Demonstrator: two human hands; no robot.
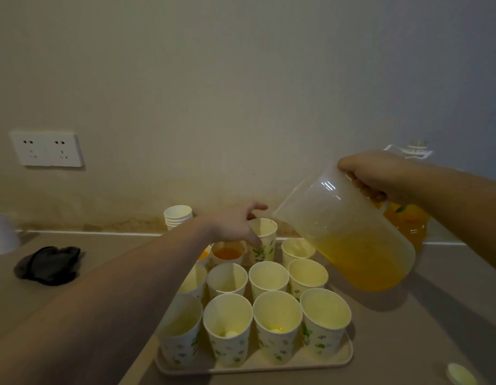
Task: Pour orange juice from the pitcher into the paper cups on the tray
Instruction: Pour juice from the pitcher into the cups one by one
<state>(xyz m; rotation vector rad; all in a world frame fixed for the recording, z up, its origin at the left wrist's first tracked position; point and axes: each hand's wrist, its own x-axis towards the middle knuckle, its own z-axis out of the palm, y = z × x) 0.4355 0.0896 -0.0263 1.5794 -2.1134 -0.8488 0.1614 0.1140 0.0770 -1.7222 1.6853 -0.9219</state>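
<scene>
Cups (269,276) on tray (344,359), pitcher (349,240) right.

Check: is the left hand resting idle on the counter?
No, the left hand grips a raised paper cup at the pitcher spout.

Surface (449,315): tray (348,354) at centre front, black cloth (48,265) to its left. Cup stack (178,216) and juice bottle (408,226) stand by the wall; small lid (460,373) at front right.
</scene>
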